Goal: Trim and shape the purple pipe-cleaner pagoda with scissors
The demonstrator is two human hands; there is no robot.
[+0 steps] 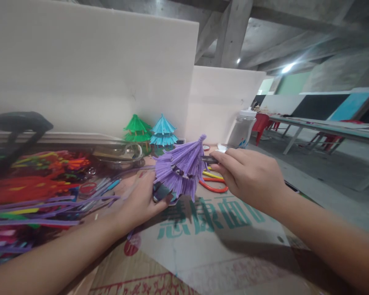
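A purple pipe-cleaner tower [183, 166] with two tiers and a pointed tip is tilted above the table. My left hand [147, 194] grips it low on its left side, fingers partly hidden behind the lower tier. In my right hand [240, 166] is a dark metal tool [209, 159], pinched between thumb and fingers, its end against the right side of the upper tier. The tool's exact shape is hard to make out. Behind stand a green tower [137, 129] and a light blue tower [162, 131] of similar build.
Bundles of colored pipe cleaners [33, 188] spread over the left side. A metal bowl [118, 157], a clear bottle [242, 129] and orange-handled scissors [215, 188] lie or stand farther back. White panels [89, 73] rise behind the table. A printed board [203, 254] covers its front.
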